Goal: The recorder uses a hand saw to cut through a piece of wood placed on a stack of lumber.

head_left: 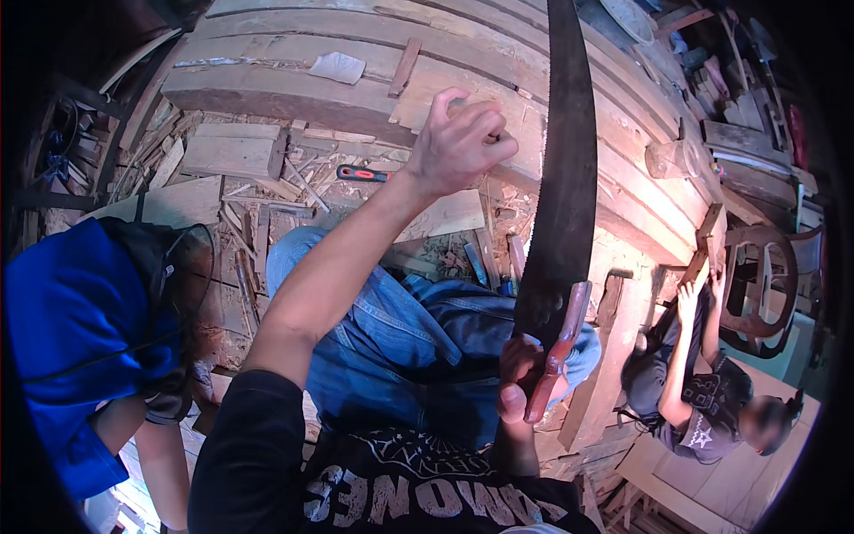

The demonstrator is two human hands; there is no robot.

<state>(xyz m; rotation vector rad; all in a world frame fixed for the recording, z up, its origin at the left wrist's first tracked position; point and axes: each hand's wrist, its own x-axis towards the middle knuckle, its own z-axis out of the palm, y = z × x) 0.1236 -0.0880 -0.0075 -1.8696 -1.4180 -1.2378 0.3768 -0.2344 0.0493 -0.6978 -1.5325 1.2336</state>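
Note:
My right hand [518, 378] is wrapped round the red-brown handle [551, 369] of a large handsaw. Its dark, wide blade [567, 160] points up and away from me, with the teeth along the left edge. My left hand [464, 138] hovers left of the blade, near the long wooden beams [356, 98]. Its fingers are loosely curled and somewhat apart, and nothing shows in them. Below that wrist, a tool with a red and black handle [360, 173] lies among wood scraps; its far end is hidden by my arm.
A person in blue [89, 347] bends close on my left. Another person in dark clothes [712, 400] sits at the right, hands on a piece of wood. A wooden post [600, 374] lies beside my right knee. A clear plastic cup [673, 160] stands on the beams.

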